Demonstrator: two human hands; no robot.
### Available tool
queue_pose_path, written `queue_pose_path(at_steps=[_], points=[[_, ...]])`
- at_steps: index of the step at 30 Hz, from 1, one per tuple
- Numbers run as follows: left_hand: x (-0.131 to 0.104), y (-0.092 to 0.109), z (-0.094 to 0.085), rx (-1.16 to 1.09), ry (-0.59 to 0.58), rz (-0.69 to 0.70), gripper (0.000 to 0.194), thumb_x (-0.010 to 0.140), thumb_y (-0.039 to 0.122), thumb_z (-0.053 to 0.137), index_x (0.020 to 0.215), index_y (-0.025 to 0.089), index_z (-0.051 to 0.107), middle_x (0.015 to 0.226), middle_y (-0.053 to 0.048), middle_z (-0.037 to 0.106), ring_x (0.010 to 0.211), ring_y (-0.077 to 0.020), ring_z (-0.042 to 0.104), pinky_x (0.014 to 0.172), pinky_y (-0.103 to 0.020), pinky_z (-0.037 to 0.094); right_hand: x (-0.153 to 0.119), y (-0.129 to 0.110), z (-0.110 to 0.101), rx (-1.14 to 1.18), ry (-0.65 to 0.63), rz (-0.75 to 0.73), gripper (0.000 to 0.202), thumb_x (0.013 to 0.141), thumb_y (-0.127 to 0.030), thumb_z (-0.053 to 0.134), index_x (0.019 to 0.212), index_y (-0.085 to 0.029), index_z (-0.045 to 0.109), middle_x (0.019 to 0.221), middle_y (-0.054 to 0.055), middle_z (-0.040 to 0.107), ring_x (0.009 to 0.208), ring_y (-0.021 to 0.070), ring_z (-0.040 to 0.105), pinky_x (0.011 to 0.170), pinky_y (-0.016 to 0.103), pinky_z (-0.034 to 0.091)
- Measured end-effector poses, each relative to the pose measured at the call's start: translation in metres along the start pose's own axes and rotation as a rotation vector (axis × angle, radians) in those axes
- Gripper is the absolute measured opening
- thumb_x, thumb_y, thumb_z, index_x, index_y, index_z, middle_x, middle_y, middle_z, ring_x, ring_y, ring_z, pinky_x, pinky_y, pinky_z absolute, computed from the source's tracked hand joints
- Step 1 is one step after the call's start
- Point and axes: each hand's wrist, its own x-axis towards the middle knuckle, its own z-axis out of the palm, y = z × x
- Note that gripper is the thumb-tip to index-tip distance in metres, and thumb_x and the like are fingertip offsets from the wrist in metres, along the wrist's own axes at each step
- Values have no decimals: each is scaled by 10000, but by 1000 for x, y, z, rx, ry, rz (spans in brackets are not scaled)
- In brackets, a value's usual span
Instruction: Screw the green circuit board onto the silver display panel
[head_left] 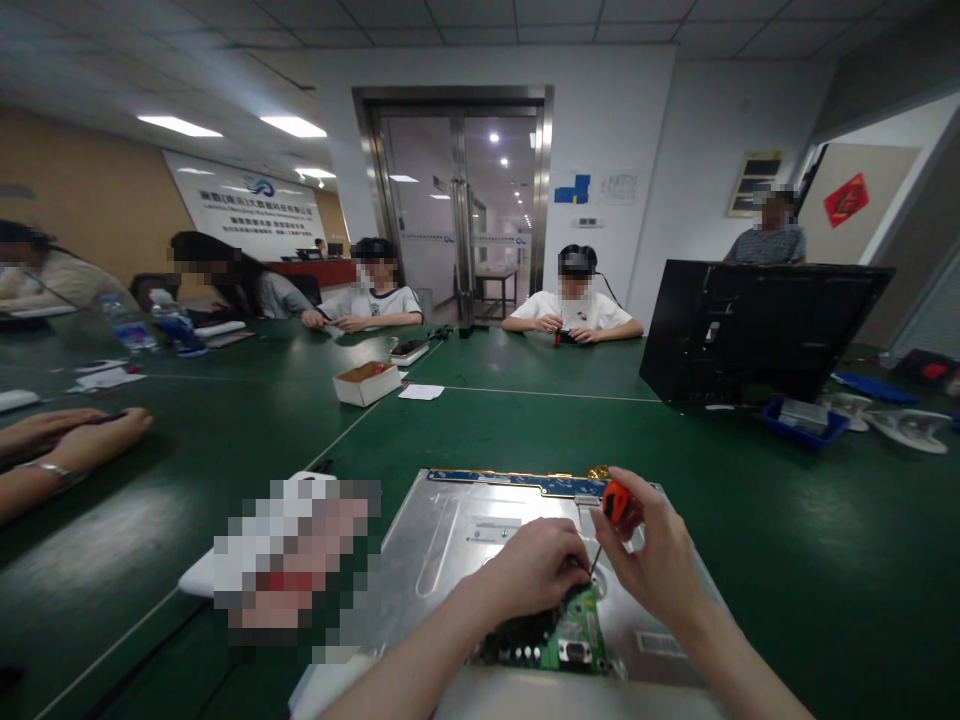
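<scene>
A silver metal panel lies in front of me, with a blue circuit strip along its far edge. A green circuit board sits on its near part. My right hand grips an orange and black screwdriver, whose shaft points down at the board's far corner. Beside the tip, my left hand has its fingers bent together at the board's edge; whatever is between them is hidden.
A small open box and a paper lie farther off. At the right stand a black monitor and a blue tray. Another person's hands rest at the left. Several people sit around the table.
</scene>
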Motion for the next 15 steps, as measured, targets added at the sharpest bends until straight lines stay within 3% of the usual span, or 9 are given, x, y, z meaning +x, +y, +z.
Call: queue_pose_path(at_steps=[15], points=[[0,1,0,34,-6,-3,149,801,116,638,866,192,749,887,-44,701,830,-195,637,756,-286,476,3,-6,-4,18,-30,39,395,942,-196,474,1335,-203,440,658,-46,577,468,124,558,432,223,429]])
